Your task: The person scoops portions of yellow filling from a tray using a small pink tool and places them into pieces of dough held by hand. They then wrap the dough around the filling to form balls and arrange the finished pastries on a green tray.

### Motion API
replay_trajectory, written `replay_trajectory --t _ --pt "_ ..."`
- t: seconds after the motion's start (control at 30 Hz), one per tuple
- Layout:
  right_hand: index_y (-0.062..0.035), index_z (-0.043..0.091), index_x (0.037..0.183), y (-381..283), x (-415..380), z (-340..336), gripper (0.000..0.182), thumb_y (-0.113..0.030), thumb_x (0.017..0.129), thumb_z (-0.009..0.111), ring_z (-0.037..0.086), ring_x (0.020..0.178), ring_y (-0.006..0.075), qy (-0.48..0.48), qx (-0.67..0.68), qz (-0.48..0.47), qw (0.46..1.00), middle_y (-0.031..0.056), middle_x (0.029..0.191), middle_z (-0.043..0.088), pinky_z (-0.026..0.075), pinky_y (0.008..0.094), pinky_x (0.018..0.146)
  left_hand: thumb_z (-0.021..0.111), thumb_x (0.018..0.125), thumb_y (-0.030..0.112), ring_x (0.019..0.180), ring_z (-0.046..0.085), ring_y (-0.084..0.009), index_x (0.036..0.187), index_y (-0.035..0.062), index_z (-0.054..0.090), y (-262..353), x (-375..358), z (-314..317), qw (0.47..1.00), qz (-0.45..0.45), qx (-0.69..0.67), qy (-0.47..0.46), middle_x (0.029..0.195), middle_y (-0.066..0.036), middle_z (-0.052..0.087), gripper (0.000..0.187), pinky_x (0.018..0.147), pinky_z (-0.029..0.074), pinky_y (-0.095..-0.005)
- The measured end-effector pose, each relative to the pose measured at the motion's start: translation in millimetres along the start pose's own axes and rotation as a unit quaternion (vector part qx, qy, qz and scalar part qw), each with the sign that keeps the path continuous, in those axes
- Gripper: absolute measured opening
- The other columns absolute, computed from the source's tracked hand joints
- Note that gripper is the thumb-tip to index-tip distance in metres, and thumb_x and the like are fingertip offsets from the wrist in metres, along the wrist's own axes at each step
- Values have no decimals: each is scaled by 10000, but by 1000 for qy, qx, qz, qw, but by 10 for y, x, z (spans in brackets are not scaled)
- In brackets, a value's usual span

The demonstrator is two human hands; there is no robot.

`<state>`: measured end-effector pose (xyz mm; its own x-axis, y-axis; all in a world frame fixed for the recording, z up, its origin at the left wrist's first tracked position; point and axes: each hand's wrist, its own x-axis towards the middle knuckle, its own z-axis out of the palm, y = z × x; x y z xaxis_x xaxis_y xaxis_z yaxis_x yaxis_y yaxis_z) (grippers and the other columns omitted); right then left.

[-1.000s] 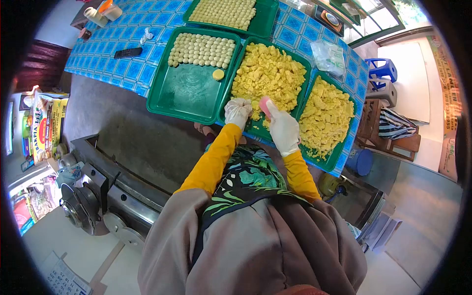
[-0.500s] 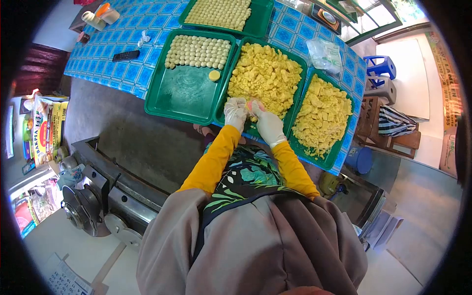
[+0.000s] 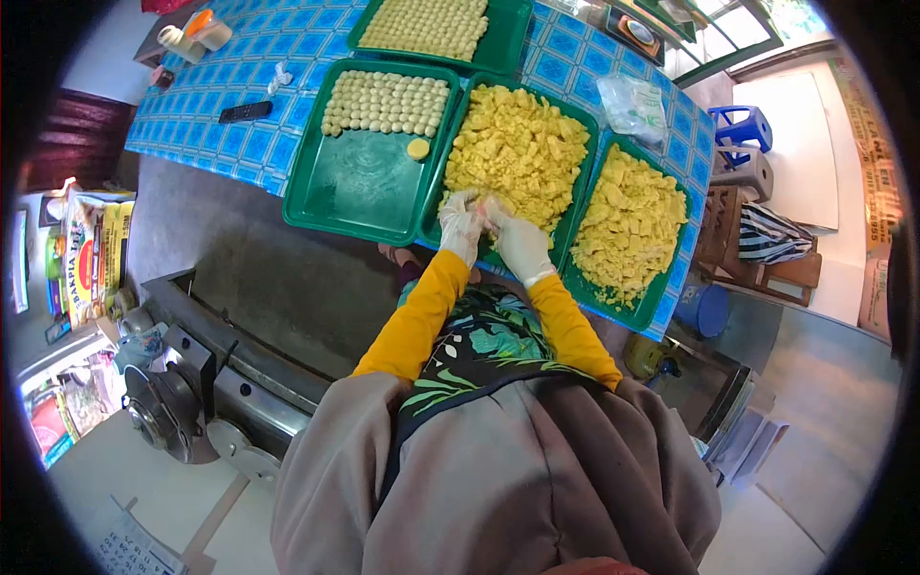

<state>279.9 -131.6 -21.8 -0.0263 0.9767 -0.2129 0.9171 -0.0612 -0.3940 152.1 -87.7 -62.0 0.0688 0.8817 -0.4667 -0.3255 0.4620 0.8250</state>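
My left hand (image 3: 461,228), in a thin whitish glove, is closed at the near edge of the middle green tray (image 3: 464,125). Against its fingers works my right hand (image 3: 520,245), gloved too and closed. A small pink thing (image 3: 483,206) shows between the fingertips, too covered to name. Crumbly yellow dough (image 3: 517,149) fills that tray just beyond both hands. In the green tray (image 3: 359,196) on the left stand rows of small pale dough balls (image 3: 388,101). A round yellow piece (image 3: 418,149) lies apart below them.
More yellow dough (image 3: 628,220) fills the right tray. Another tray of balls (image 3: 422,27) stands behind. A plastic bag (image 3: 633,107), a black remote control (image 3: 245,111) and jars (image 3: 208,30) lie on the blue checked tablecloth (image 3: 216,139). A metal machine (image 3: 168,412) stands lower left.
My hands have drawn slightly closer together, and the pink thing has shifted a little left and is more covered. The trays and their contents look the same.
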Motion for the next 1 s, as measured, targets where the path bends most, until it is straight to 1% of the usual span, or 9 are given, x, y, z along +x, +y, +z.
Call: replay_trajectory --t 0.17,0.27,0.33,0.43,0.5,0.6,0.7,0.8,1.0 --pt "-253 558 1386 161 -296 -49 454 -156 946 495 679 793 397 26 39 -16 999 187 854 696 523 499 687 593 732 -47 1044 649 -251 1354 -55 550 -12 -5 -31 998 -7 36 -46 1227 -201 645 624 832 539 -311" --pt "-263 614 1320 199 -356 -135 413 -147 939 504 678 777 385 2 6 -5 1000 186 841 689 520 490 666 635 754 14 1052 664 -268 1350 11 573 114 47 37 969 -25 227 -90 1214 -203 656 600 868 521 -300" --pt "-261 632 1294 137 -423 -203 398 -143 934 508 677 766 383 -11 -10 -6 1000 188 832 683 521 487 654 724 758 133 1006 652 -325 1315 129 635 298 13 113 836 78 536 -85 1153 -180 623 564 822 532 -373" --pt "-265 664 1234 1 -572 -260 388 -123 896 536 646 811 375 58 -22 11 998 162 858 652 498 489 679 766 737 183 1033 629 -389 1275 196 654 399 12 68 772 165 599 -134 1138 -197 592 550 873 515 -416" --pt "-224 682 1168 -87 -606 -339 349 -125 857 561 592 880 360 95 -155 5 983 134 914 608 461 481 730 787 719 182 1011 633 -376 1260 166 652 454 -36 20 777 163 595 -124 1111 -189 599 558 864 516 -412" --pt "-182 675 1153 -248 -512 -433 347 -123 824 585 545 931 350 190 -187 18 964 124 963 583 425 472 773 817 684 148 981 637 -337 1235 105 644 463 -21 -94 797 136 574 -126 1072 -169 610 579 855 516 -392" --pt "-130 697 1050 -186 -271 -354 261 -138 799 622 585 870 360 226 -56 -30 972 134 908 614 449 480 734 824 624 0 990 616 -241 1209 27 632 402 125 -178 851 29 499 -163 1066 -113 624 616 855 510 -336" --pt "-97 727 1002 -158 -56 -181 232 -118 776 679 630 822 346 155 103 -38 982 143 819 647 489 436 704 810 578 -98 1060 590 -197 1266 22 614 414 72 -246 941 -87 302 -128 1146 -76 618 726 867 505 -306" --pt "-54 718 942 -124 302 22 214 -149 750 718 670 765 323 87 93 -17 992 162 778 674 510 422 681 785 601 -120 1003 582 -203 1310 -6 572 430 33 -268 970 -84 198 -113 1112 -74 603 749 799 512 -301"
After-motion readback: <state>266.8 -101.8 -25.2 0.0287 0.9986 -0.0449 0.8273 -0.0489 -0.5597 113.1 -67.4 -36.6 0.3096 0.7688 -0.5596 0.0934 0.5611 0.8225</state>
